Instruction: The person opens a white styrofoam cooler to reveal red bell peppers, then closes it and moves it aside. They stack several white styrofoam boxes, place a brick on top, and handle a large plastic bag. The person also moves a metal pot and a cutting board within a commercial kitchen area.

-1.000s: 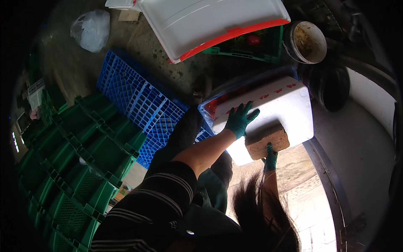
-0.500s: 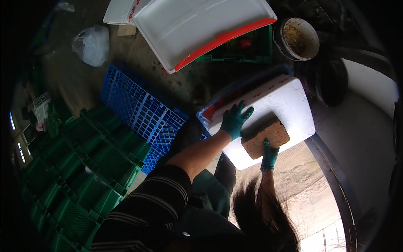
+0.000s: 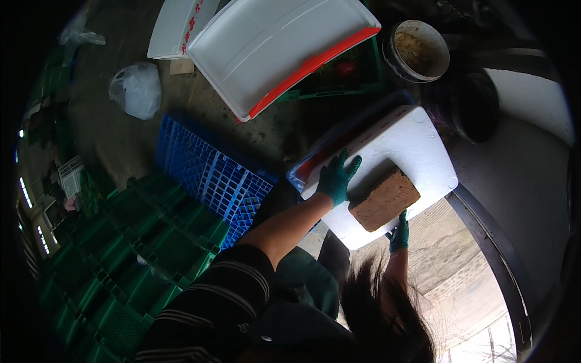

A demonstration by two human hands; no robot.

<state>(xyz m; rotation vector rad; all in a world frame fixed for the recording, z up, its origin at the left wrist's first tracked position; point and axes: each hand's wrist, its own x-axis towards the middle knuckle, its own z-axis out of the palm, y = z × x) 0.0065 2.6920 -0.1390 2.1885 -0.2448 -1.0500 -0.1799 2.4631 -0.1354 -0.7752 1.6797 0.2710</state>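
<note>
From the brick (image 3: 386,201), the right hand (image 3: 399,236) apparently withdrew.

So there's this rough brown brick (image 3: 385,201) lying slanted on the white foam box (image 3: 422,145), kinda toward its near edge.
</note>
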